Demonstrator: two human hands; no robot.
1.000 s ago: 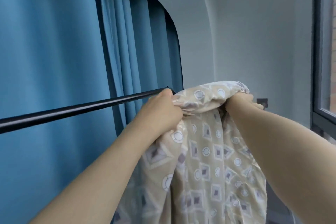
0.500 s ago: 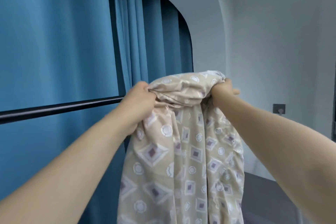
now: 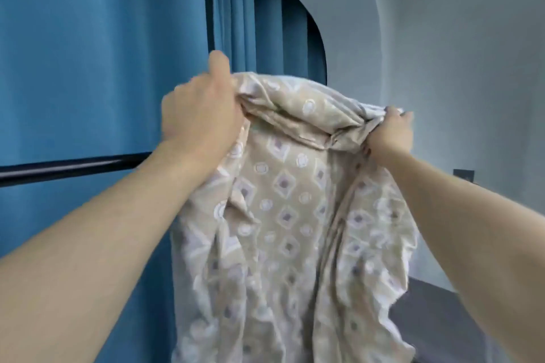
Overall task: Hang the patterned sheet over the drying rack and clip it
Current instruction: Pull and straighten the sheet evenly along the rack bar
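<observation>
At the centre of the frame, 2 bare hands hold up a beige patterned sheet. The left hand has its fingers curled tight around the bunched top edge at centre left; the right hand grips the gathered fabric at centre right. The sheet hangs down from both grips to the bottom edge. A black rack bar crosses the left side, passing behind the left forearm, before a blue curtain.
</observation>
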